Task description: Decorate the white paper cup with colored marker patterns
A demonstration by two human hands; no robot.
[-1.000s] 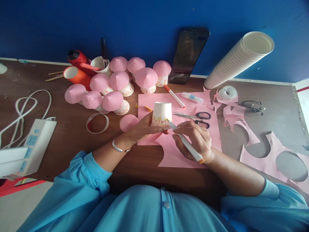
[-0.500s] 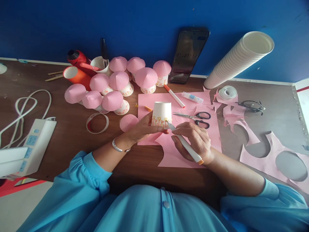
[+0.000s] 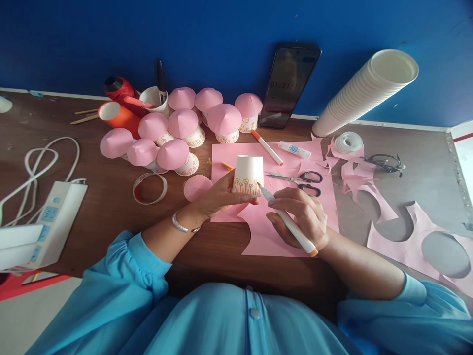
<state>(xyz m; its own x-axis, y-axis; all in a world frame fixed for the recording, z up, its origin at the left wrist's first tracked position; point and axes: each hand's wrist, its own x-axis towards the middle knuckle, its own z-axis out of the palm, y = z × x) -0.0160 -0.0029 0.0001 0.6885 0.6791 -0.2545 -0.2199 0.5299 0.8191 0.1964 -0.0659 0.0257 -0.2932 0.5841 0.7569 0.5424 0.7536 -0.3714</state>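
Cup (image 3: 249, 167) of white paper, held upside down, its narrower end up and its wider rim below, above a pink sheet (image 3: 268, 241) on the brown table (image 3: 209, 251). The upper half is plain white; round the lower half runs a band of drawn flowers, yellowish and orange-red heads on thin reddish stems. The left hand (image 3: 220, 197) grips the cup at its left side and lower edge, thumb laid along the front, the other fingers partly hidden behind. The right hand (image 3: 301, 214) pinches a white marker (image 3: 295, 229) with an orange end, its tip at the right of the flower band; whether it touches the paper is too fine to tell.

At the back, a white cup (image 3: 161, 107) has a black marker (image 3: 160, 84) standing in it, and a red nozzle-like part (image 3: 142, 102) reaches across its mouth. Near it sits an orange-red cup (image 3: 123, 121), mouth facing up. Nested white cups (image 3: 362, 96) form a tall stack by the blue wall (image 3: 229, 39). Flower-decorated cups (image 3: 195, 137) stand under pink paper cones (image 3: 223, 117).
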